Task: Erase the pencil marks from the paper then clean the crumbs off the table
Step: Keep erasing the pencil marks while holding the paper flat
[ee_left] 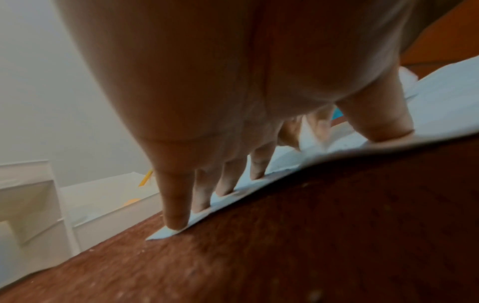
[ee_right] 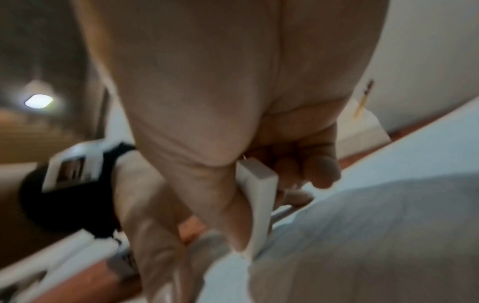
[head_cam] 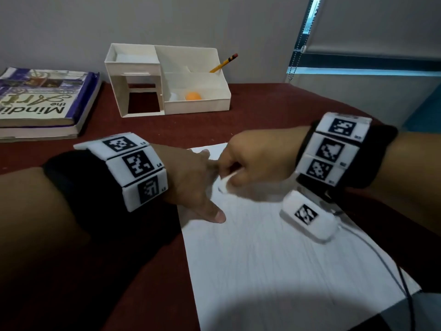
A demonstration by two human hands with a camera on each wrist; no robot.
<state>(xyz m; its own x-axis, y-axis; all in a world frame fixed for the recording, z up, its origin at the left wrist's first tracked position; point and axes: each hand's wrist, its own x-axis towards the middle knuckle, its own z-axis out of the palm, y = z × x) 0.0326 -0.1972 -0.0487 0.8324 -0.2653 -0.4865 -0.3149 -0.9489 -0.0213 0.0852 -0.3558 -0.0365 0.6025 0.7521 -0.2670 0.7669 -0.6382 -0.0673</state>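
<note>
A white sheet of paper [head_cam: 274, 259] lies on the dark red table [head_cam: 95, 271]. My left hand [head_cam: 210, 187] presses straight, spread fingers [ee_left: 176, 205] onto the sheet's far left edge [ee_left: 440, 98]. My right hand [head_cam: 229, 173] grips a white eraser [ee_right: 259, 194], whose lower end touches the paper [ee_right: 388, 225] just right of the left hand. In the head view the eraser [head_cam: 226, 181] is blurred. Faint pencil lines show on the sheet. Small pale crumbs [ee_left: 142, 249] dot the cloth near the paper's corner.
A white desk organizer [head_cam: 167, 80] stands at the back, holding a yellow pencil [head_cam: 223, 63] and an orange ball [head_cam: 193, 96]. Stacked books [head_cam: 40, 101] lie at the back left. A cable [head_cam: 386, 263] crosses the paper's right side. A window blind [head_cam: 372, 27] hangs at the right.
</note>
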